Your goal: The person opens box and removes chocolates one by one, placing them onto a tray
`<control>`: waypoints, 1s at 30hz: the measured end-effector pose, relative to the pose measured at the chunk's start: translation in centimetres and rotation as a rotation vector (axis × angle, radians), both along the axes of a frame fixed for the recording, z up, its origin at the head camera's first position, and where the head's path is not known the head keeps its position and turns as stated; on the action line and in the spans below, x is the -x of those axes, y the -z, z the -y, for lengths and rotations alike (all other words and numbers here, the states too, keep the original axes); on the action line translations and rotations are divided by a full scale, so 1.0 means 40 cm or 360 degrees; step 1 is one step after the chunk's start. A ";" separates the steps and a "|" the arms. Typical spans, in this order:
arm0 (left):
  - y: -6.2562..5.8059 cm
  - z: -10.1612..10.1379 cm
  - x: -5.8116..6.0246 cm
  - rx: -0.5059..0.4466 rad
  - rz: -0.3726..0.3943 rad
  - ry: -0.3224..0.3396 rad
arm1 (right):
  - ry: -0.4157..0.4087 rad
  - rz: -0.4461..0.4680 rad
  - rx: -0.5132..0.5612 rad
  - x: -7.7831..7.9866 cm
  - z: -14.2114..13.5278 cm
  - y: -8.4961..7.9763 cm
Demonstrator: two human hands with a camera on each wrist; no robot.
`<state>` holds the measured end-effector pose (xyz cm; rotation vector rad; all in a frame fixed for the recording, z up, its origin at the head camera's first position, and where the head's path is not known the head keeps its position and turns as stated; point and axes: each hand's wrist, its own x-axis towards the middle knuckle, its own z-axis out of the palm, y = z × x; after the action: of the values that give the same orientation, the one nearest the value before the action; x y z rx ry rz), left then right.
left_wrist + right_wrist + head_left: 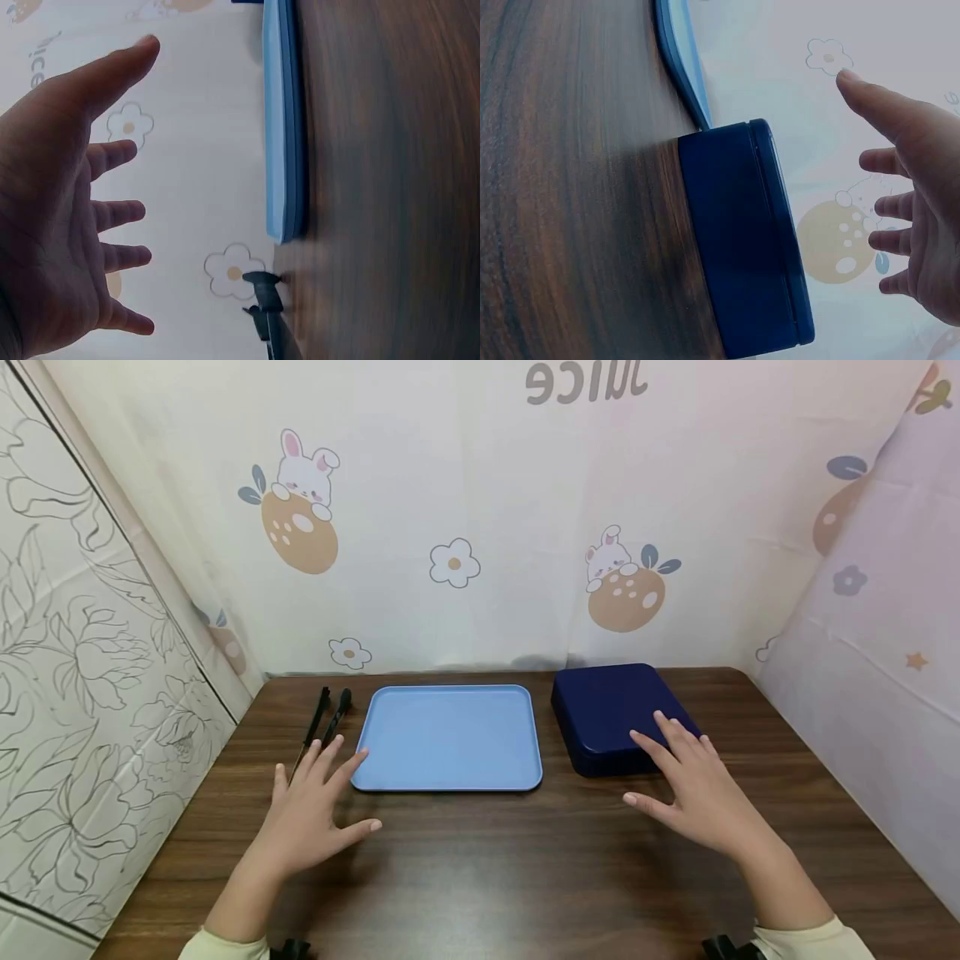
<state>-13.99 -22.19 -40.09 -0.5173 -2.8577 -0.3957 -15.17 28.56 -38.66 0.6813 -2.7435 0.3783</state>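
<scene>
My left hand (307, 818) hovers over the left part of the table, fingers spread, with nothing in its grasp. In the head view its fingertips overlap the left edge of a light blue rectangular tray (450, 739). Just past those fingers lie two slim black-handled tools, one with a thin shaft (317, 718) and a second, darker one (339, 714), both partly hidden by the hand. A dark navy lidded box (611, 710) stands right of the tray. Over its near right corner my right hand (705, 797) is spread and holds nothing; the right wrist view shows its palm apart from the closed box (739, 240).
Everything lies on a brown wood-grain table (487, 877). Behind it hangs a pale curtain (517, 610) printed with rabbits and flowers, and more cloth (885, 693) closes off the right. A white panel with floral line drawings (97, 693) borders the left side.
</scene>
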 end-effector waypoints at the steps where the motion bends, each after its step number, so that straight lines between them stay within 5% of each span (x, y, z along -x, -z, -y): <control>1: 0.000 -0.005 0.001 -0.0011 -0.0021 0.0015 | -0.0013 -0.0019 0.0014 0.002 -0.002 0.002; 13: 0.018 -0.085 0.019 -0.0126 -0.0317 0.0239 | 0.0004 -0.0294 0.0075 0.014 -0.023 0.017; 22: 0.030 -0.144 0.036 -0.0393 -0.0539 0.0364 | -0.0021 -0.0389 0.0198 0.023 -0.043 0.034; 30: 0.044 -0.189 0.058 -0.0486 -0.0587 0.0463 | -0.0029 -0.0469 0.0340 0.034 -0.062 0.054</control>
<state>-16.31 -14.61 -41.87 -0.8467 -2.3200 -0.6905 -16.52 31.06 -40.82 0.6489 -2.3799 0.5208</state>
